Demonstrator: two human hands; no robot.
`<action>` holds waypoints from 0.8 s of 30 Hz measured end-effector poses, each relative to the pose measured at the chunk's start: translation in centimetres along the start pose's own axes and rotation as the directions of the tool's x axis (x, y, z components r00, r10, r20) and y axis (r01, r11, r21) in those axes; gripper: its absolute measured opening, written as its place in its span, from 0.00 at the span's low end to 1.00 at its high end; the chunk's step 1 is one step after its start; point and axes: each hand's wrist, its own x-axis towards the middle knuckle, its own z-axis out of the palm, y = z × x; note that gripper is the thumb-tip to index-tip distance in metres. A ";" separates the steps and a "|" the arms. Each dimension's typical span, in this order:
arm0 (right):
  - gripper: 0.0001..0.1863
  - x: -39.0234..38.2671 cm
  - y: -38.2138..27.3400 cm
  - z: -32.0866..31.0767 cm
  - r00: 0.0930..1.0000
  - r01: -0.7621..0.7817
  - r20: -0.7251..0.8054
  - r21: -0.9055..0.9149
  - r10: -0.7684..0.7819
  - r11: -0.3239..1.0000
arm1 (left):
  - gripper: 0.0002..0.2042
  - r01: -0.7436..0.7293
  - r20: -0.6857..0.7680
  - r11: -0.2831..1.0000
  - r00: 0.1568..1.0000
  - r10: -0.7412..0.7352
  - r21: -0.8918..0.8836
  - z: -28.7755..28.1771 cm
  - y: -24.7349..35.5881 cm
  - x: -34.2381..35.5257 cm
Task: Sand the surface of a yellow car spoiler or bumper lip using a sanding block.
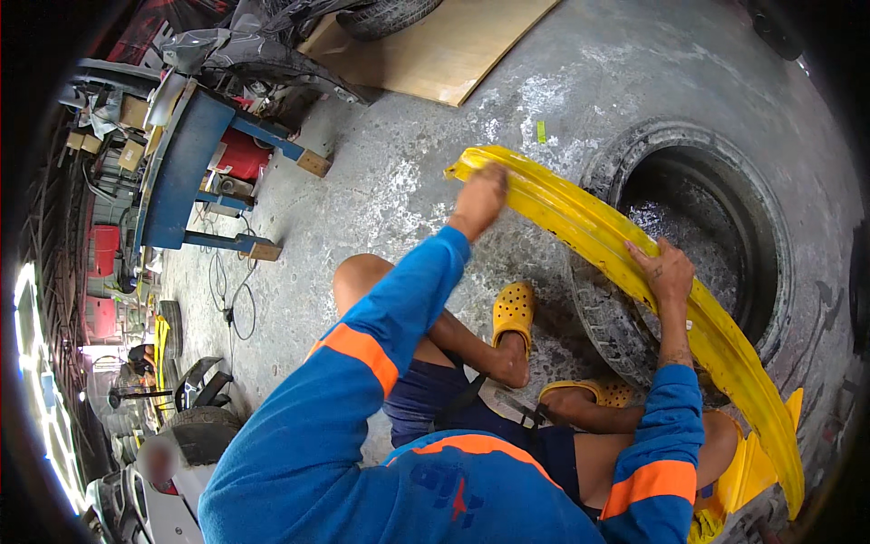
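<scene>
Head: curved, ridged yellow strip [589, 218], right hand [668, 275] clasping it, left [480, 201] curled, hold unclear

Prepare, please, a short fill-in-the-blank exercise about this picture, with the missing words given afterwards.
1. The left hand and the right hand are both on a long strip coloured ____.
2. The blue sleeves carry bands coloured ____.
3. Nearer to the large tire is the ____ hand.

Missing words: yellow; orange; right.
</scene>
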 end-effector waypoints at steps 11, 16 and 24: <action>0.43 0.1 -0.3 -0.5 1.000 -0.012 0.000 -0.011 0.012 1.000 | 0.19 0.172 0.149 0.981 0.972 -0.184 0.091 1.2 -1.0 -0.3; 0.43 -0.1 -0.3 -0.4 1.000 -0.005 0.007 -0.013 0.006 1.000 | 0.18 0.121 0.107 0.993 0.987 -0.122 0.013 0.1 -0.7 0.1; 0.40 -0.1 -0.4 -0.6 0.999 -0.028 0.034 0.019 0.028 0.999 | 0.15 0.067 0.086 0.986 0.993 -0.081 0.155 1.1 -2.0 -0.3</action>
